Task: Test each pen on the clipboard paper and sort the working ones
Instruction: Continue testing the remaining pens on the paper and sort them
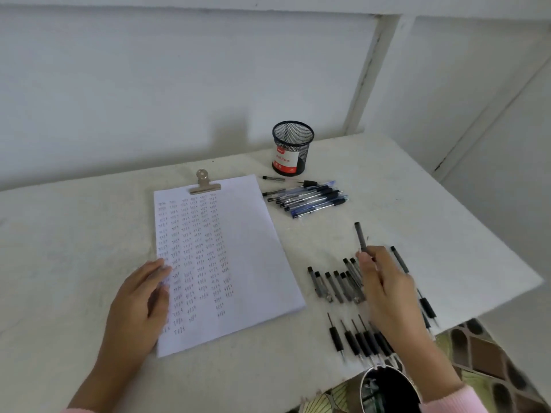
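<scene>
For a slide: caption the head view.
Left hand rests on clipboard paper; right hand holds a grey pen above a pen row.

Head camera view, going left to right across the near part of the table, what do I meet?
First the left hand → paper → row of grey pens → right hand, holding a pen.

Soft, cool, rather dim light is spread evenly over the scene. A faint shadow is cast on the wall [179, 84] far beyond the left hand [140, 296]. The right hand [384, 281] and the pen [360, 235] pinched in it are smeared by motion blur. To that hand's right, the surface [462, 248] edge is bowed by wide-angle distortion.
</scene>
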